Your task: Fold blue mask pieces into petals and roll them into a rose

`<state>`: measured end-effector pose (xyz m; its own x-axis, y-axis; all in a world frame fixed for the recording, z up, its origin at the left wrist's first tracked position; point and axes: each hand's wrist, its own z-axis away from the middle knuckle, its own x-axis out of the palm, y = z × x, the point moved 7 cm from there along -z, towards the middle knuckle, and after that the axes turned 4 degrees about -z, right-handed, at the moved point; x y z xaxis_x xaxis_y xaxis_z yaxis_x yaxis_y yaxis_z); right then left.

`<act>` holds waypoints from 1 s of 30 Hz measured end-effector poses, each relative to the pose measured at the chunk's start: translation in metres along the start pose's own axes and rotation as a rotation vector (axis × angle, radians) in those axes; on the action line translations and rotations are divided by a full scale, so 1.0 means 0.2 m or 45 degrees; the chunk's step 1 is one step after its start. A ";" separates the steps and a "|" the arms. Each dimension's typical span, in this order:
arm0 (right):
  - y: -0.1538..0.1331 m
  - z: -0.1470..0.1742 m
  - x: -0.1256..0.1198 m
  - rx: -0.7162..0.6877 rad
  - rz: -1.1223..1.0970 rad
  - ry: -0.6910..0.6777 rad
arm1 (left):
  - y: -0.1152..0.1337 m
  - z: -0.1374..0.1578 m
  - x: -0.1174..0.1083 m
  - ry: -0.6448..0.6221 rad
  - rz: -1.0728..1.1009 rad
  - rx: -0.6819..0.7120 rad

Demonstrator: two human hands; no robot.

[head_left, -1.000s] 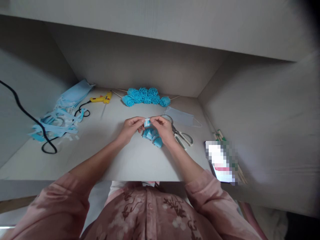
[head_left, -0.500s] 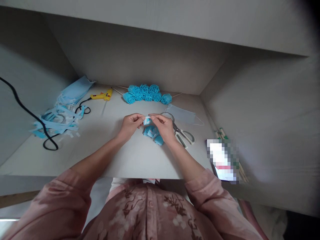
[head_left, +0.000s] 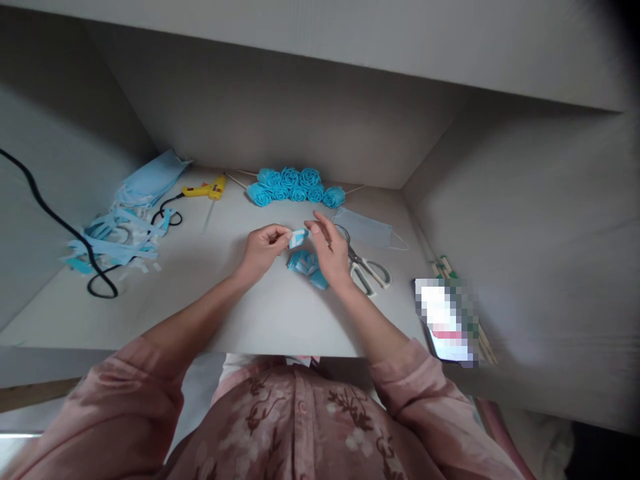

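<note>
Between thumb and fingers my left hand (head_left: 265,249) pinches a small folded piece of blue-and-white mask fabric (head_left: 299,239). My right hand (head_left: 329,247) is just to the right of that piece, its fingers apart; whether a fingertip touches the piece I cannot tell. Below both hands lies a small pile of cut blue fabric pieces (head_left: 303,264), partly covered by my right hand. Scissors with white handles (head_left: 373,272) rest on the table right of my right hand, their blades partly hidden behind it.
Blue fabric roses (head_left: 290,186) on sticks lie at the back. A flat face mask (head_left: 367,230) is behind the scissors. At left are a yellow glue gun (head_left: 205,190) with black cord, stacked masks (head_left: 155,177) and fabric strips (head_left: 115,243). A phone (head_left: 445,320) and sticks (head_left: 487,343) lie right.
My right hand has let go and opened, its fingers lifting away to the right. The fabric piece stays in my left hand and is now tilted.
</note>
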<state>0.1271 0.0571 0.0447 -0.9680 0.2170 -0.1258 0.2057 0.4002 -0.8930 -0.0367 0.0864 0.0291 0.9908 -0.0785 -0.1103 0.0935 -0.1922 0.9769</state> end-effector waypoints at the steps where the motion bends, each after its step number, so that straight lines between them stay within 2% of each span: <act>1: 0.02 -0.01 0.00 0.025 -0.034 -0.005 | 0.00 0.00 0.00 0.003 -0.006 -0.002; 7: 0.04 -0.01 0.06 0.079 -0.083 -0.211 | 0.00 0.02 0.02 -0.069 -0.078 0.041; 13: 0.08 -0.01 0.07 0.165 -0.236 -0.196 | -0.01 0.01 0.03 -0.109 -0.074 0.078; 17: 0.12 -0.02 0.07 0.239 -0.360 -0.211 | -0.01 -0.01 0.02 -0.083 -0.014 0.007; 23: 0.14 -0.04 0.05 0.226 -0.357 -0.224 | -0.03 -0.01 0.03 -0.147 0.152 -0.088; 30: 0.13 -0.04 0.03 0.267 -0.326 -0.204 | -0.06 -0.02 0.01 -0.114 0.200 -0.105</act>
<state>0.1267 0.0756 0.0244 -0.9980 -0.0153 0.0621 -0.0639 0.2286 -0.9714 -0.0356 0.0926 0.0188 0.9815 -0.1887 0.0325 -0.0503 -0.0902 0.9947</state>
